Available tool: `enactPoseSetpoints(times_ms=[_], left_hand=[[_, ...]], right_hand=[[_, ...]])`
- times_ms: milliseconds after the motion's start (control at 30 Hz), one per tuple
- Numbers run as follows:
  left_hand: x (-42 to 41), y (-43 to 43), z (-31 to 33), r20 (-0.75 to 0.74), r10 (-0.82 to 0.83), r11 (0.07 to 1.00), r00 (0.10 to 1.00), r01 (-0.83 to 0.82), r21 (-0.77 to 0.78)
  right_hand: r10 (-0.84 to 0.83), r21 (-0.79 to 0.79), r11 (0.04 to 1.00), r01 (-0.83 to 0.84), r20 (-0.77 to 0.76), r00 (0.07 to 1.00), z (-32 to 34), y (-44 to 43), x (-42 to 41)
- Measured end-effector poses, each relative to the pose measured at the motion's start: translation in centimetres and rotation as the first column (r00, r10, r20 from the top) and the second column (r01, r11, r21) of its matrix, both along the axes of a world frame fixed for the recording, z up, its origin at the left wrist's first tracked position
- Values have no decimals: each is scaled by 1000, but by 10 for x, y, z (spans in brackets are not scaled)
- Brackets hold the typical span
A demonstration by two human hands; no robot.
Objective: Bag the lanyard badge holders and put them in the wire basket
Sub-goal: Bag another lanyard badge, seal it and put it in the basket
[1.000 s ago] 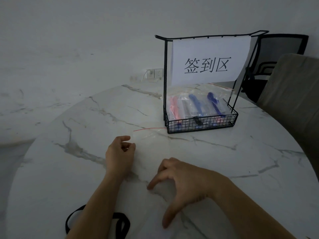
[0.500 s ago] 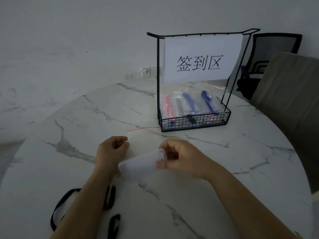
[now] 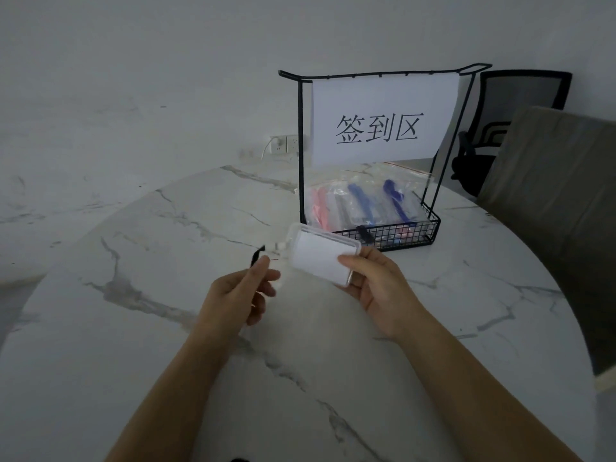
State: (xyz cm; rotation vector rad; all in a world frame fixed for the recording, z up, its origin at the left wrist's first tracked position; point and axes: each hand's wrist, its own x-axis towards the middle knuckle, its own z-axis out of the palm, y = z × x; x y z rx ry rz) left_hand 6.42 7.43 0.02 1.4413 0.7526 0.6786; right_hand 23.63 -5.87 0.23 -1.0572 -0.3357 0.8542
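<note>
My right hand (image 3: 373,285) grips a clear badge holder (image 3: 318,253) with a white card inside, raised above the table. My left hand (image 3: 238,291) pinches the black lanyard strap (image 3: 257,256) just left of the holder's clip. A clear zip bag with a red seal line lies flat on the marble table (image 3: 133,328) under my hands, hard to make out. The black wire basket (image 3: 400,233) stands behind the holder with several bagged holders, pink and blue lanyards showing.
A white paper sign (image 3: 380,121) hangs on the basket's tall frame. A black office chair (image 3: 506,128) and a grey-brown chair back (image 3: 560,201) stand at the right. A wall socket (image 3: 283,144) sits behind the table.
My right hand has lifted the badge holder up and toward the basket. My left hand left the bag's edge and now pinches the black lanyard strap. The view has tilted up.
</note>
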Motion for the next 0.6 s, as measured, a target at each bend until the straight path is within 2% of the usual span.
enactPoseSetpoints(times_ms=[133,267,367,467,533,600], left_hand=[[7,-7,-8,-39,-22,999,999,24,39],[2,1,-5,217,-1,979,976,45,-200],[-1,5,0,310,37,948,950,66,-313],[-2,3,3,279,18,947,960,73,-314],[-4,0,7,196,-28,968,980,76,-239],[-6,-5,10,140,-59,983,988,82,-162]], right_hand=[[171,-89,982,-166,52,984,-2,3,-9],[315,-224,940,-258,273,909,-9,2,-9],[231,-190,965,-181,286,930,-8,6,-6],[121,-178,982,-59,361,925,-10,5,-3],[101,-186,983,-1,526,845,-14,2,-3],[158,-217,976,-3,699,698,-15,-3,-5]])
